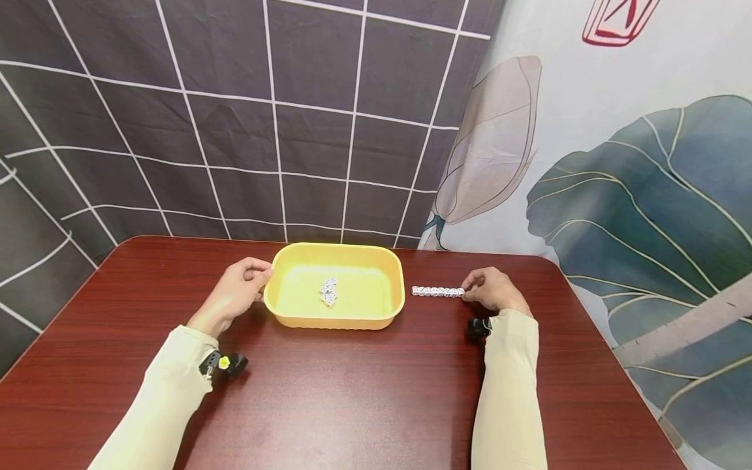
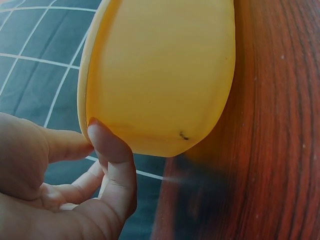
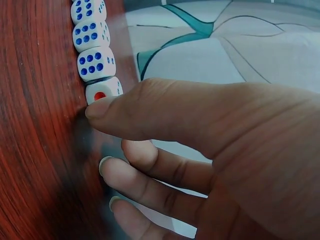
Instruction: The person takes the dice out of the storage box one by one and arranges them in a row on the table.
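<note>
My left hand [image 1: 236, 294] pinches the left rim of a yellow plastic basin [image 1: 335, 323], thumb on one side and a finger on the other, as the left wrist view shows. Inside the basin lies a small heap of white dice [image 1: 329, 292]. To the basin's right, a straight row of white dice [image 1: 433, 292] sits on the table. At the row's right end my right hand [image 1: 496, 290] holds a die [image 3: 106, 88] with a red dot on its face. The thumb covers part of that die. Neighbouring dice [image 3: 96, 65] show six blue dots.
The reddish-brown wooden table [image 1: 329, 405] has its back edge just behind the basin. A dark gridded cloth [image 1: 311, 143] hangs behind it, and a leaf-patterned cloth [image 1: 658, 183] hangs at the right. A black wrist camera [image 1: 235, 363] is strapped to the left wrist.
</note>
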`<state>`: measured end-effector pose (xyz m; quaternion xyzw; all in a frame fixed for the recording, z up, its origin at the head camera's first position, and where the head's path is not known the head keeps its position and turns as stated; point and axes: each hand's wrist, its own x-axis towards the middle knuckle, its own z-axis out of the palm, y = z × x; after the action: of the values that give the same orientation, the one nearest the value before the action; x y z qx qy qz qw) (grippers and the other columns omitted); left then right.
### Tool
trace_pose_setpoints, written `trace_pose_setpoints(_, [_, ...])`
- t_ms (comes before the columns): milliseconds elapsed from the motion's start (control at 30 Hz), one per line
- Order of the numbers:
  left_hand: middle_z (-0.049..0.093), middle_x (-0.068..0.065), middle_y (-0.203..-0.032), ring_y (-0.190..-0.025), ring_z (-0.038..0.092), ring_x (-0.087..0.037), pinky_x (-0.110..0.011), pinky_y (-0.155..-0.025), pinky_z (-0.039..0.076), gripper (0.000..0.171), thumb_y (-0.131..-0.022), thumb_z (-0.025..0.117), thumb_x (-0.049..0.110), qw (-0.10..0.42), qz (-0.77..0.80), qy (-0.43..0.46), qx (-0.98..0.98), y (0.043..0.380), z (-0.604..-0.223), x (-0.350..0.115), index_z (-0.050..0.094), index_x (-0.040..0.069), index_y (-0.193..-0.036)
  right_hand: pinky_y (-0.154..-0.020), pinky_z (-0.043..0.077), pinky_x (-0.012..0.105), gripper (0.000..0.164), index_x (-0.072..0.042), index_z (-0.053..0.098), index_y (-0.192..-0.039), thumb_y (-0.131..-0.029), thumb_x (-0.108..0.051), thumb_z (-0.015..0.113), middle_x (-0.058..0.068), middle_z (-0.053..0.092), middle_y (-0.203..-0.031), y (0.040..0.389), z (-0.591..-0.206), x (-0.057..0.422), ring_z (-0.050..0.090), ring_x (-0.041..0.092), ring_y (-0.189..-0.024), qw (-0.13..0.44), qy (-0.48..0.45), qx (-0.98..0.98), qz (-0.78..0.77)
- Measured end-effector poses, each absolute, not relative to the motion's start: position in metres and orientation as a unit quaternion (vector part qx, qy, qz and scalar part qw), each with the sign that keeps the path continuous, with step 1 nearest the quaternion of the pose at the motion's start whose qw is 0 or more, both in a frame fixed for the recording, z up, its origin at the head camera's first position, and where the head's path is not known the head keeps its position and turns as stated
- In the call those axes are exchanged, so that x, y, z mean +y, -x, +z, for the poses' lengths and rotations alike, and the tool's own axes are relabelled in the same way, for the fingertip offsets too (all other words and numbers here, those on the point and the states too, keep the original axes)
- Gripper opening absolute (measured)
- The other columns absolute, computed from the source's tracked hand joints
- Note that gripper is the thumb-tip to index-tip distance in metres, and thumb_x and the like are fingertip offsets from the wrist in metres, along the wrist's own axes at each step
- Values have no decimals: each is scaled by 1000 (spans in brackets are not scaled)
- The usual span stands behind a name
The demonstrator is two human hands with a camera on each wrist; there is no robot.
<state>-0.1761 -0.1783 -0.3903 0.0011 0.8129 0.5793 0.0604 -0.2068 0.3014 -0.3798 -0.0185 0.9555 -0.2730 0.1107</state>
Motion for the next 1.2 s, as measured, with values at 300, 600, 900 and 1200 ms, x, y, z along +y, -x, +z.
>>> trace_pose_setpoints(300, [65,-13,-102,-76,61,-7,-21,-67,56,37,-107,50,14,59,576,-5,815,176,-391,-178,49,-11,-133,-71,44,31,17,-3,73,-103,-87,-8,73,5,64,-80,203,-368,301,55,18,-77,88,30,953,-289])
trace_pose_setpoints(600, [65,-19,-107,-78,62,-9,-21,-68,57,37,-107,50,15,60,576,-7,815,175,-390,-178,48,-11,-133,-77,46,32,17,-7,72,-103,-88,-15,74,5,67,-79,201,-360,296,59,17,-78,59,53,954,-288])
trace_pose_setpoints(900, [65,-16,-104,-76,61,-8,-21,-68,57,37,-107,50,14,61,575,-4,816,175,-390,-178,49,-11,-133,-81,47,32,22,-7,72,-106,-89,-20,75,4,66,-82,205,-354,282,60,17,-81,44,65,952,-297])
trace_pose_setpoints(1200, [65,-15,-103,-76,61,-7,-21,-68,56,37,-107,50,14,62,575,-4,816,175,-389,-178,48,-12,-133,-75,47,31,24,-6,72,-107,-89,-22,75,4,64,-82,210,-351,262,57,18,-78,26,86,946,-312])
